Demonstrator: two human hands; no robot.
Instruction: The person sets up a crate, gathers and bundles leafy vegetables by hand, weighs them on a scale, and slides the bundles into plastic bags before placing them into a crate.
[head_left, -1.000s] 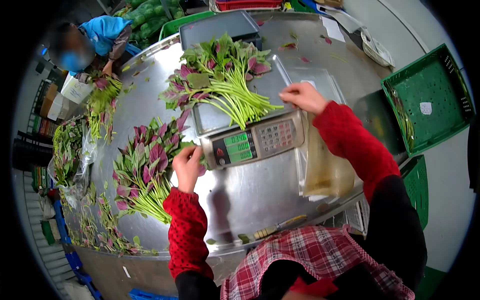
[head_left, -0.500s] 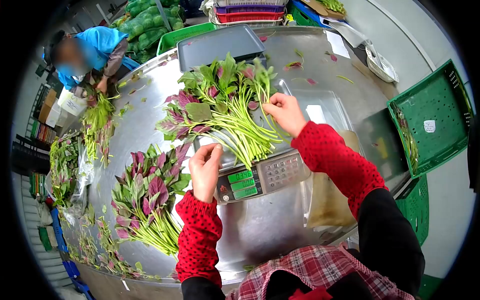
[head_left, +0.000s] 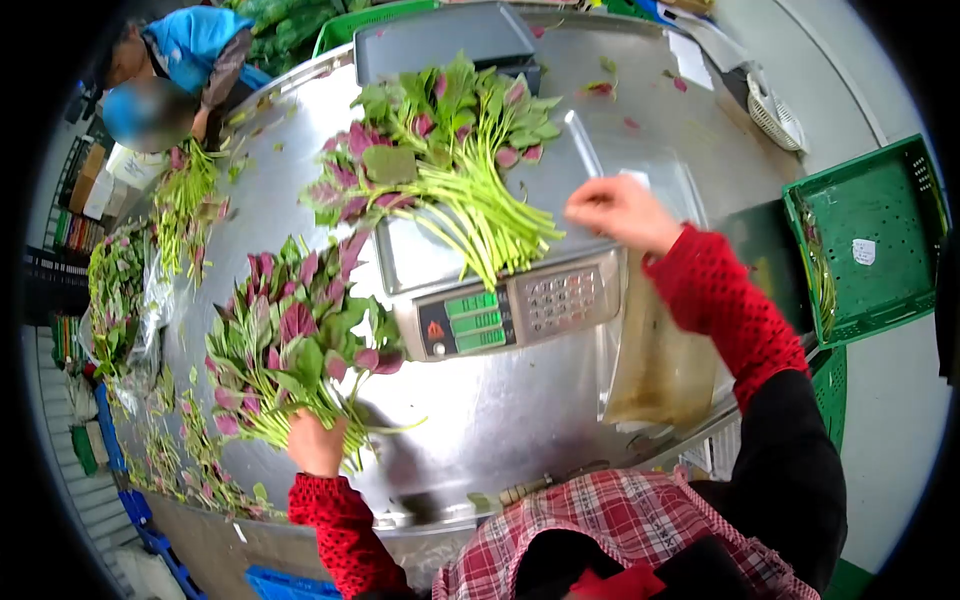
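while the left hand (head_left: 318, 442) touches stems (head_left: 264, 428), leaves (head_left: 298, 322) spread beyond it.

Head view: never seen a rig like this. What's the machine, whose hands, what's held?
There's no robot: a person works bare-handed, and a camera worn on their head looks forward and down. The machine is a digital scale on a metal table. On it lies a leafy bunch, green and purple; a second bunch lies on the table to its left. The left hand is at that second bunch's stems, its grip partly hidden. The right hand is blurred beside the scale; nothing clearly shows in it. A co-worker is across the table.
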